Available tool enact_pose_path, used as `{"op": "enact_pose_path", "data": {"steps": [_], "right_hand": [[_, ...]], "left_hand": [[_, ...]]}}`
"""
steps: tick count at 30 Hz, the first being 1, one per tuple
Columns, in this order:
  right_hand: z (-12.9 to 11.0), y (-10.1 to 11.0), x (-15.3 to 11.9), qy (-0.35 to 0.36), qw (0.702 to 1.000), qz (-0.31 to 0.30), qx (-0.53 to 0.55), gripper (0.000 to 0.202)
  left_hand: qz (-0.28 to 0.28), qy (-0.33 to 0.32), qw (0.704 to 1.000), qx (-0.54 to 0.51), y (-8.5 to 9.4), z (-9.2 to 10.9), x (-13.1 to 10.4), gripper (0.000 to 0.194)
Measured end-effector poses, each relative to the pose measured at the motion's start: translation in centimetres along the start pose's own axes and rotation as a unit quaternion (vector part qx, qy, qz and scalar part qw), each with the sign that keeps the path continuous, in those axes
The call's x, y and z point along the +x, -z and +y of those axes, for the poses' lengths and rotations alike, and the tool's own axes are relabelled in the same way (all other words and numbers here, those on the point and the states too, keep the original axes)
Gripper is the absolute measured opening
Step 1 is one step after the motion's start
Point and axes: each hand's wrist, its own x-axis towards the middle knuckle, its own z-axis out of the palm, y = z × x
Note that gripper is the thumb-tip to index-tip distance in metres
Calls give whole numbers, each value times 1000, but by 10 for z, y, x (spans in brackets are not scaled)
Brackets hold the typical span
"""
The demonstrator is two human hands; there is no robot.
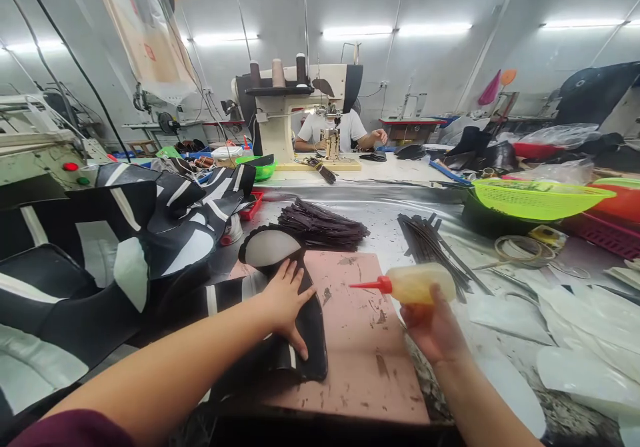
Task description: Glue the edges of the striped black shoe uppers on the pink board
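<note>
My left hand lies spread and flat on a black shoe upper piece with white tape strips on it. The piece rests on a pink board stained with dark marks. Its far end curls up in a rounded, scalloped edge with a grey lining. In my right hand is a squeeze bottle of yellowish liquid, with my fingers wrapped round it. The bottle lies on its side in the air above the board, its red nozzle pointing left toward the black piece. The nozzle tip is apart from the piece.
Dark strips lie bundled behind the board, more strips to the right. Taped black pieces pile up at left. White sheets and a yellow-green basket are at right. A person sits behind a sewing machine.
</note>
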Motion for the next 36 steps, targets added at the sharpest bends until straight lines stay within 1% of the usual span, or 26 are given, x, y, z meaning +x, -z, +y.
{"op": "enact_pose_path", "data": {"steps": [3, 5, 9, 12, 14, 19, 22, 25, 28, 31, 36], "right_hand": [[10, -27, 25, 16, 997, -37, -61, 59], [19, -48, 41, 39, 989, -72, -121, 61], [40, -84, 68, 106, 955, -128, -247, 63], [54, -103, 78, 120, 930, -147, -316, 62], [60, -110, 81, 114, 922, -150, -339, 63], [58, -112, 82, 119, 909, -166, -362, 61], [54, -111, 83, 121, 903, -161, -380, 58], [55, -112, 83, 127, 903, -159, -379, 57], [58, -112, 83, 131, 903, -172, -371, 57], [56, -105, 83, 130, 902, -170, -375, 56], [49, -85, 86, 127, 896, -180, -385, 52]], "left_hand": [[-14, 1, 999, -49, -9, -4, -2, 125], [-11, 6, 997, -74, -13, -4, -3, 127], [5, 6, 995, -98, -18, -2, -2, 130], [2, 1, 995, -96, -19, -2, -2, 130], [5, -4, 996, -93, -20, -1, -3, 130], [10, -5, 995, -97, -20, 0, -3, 128], [8, -9, 995, -96, -19, 1, -3, 122], [11, -10, 995, -95, -17, 1, -3, 119], [21, -7, 995, -96, -16, 2, -4, 118], [30, -10, 994, -101, -17, 1, -4, 115], [58, -22, 993, -98, -23, 0, -3, 116]]}}
